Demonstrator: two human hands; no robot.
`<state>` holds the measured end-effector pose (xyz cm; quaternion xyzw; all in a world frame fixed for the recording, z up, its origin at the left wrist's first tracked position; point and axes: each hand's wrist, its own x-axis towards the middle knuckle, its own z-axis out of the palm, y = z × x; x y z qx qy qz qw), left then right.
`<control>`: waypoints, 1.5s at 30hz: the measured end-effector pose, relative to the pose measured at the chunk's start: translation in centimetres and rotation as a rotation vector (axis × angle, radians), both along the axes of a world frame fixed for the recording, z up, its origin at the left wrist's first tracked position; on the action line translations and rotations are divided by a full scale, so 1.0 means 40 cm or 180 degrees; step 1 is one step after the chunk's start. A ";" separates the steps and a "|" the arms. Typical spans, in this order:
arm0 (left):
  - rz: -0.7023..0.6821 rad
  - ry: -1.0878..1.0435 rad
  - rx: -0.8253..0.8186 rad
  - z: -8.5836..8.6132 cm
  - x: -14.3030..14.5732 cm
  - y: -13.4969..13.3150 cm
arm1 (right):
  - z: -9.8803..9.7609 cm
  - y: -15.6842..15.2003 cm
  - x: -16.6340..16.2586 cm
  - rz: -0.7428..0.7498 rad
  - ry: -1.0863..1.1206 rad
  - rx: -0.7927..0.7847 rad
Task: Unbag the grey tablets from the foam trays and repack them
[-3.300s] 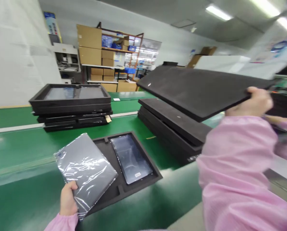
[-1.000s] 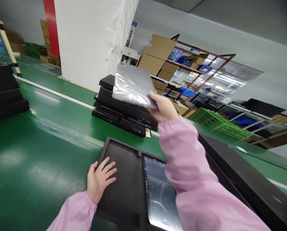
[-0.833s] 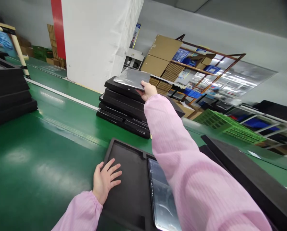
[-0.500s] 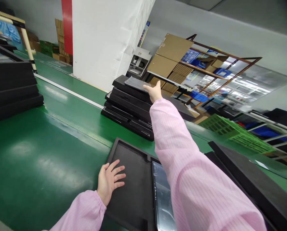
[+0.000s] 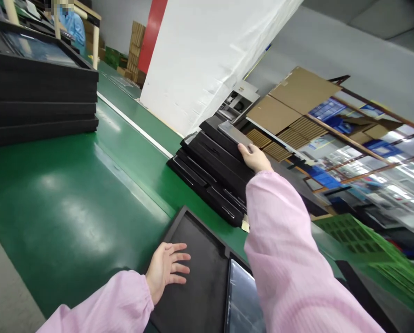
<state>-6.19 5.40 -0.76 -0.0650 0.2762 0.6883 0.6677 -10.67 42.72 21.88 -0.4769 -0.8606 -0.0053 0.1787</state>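
The flat glossy slab (image 5: 231, 131) lies atop the black stack (image 5: 218, 150), just beyond the nearer right hand (image 5: 257, 160), whose grip is unclear; the left hand (image 5: 167, 270), fingers spread, hangs well short of the stack.

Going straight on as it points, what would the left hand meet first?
Probably the raised divider of the rectangular black foam-like tray, before the glossy dark panel; depth of the left hand is unclear.
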 end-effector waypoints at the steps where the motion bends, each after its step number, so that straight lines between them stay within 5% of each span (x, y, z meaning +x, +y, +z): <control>1: -0.0044 0.0003 -0.0016 0.000 0.000 -0.001 | -0.003 0.001 -0.001 -0.0037 0.0012 -0.0002; 14: -0.0155 0.0207 -0.0177 0.022 -0.015 -0.010 | 0.003 -0.047 0.054 0.0632 0.0043 0.0075; 25: -0.0113 0.0261 -0.0242 0.043 -0.021 -0.011 | -0.030 -0.077 0.051 0.0407 0.0519 0.0588; 45: 0.0008 0.0328 -0.0396 0.049 -0.022 -0.005 | 0.002 -0.064 -0.006 0.0836 0.0759 0.0194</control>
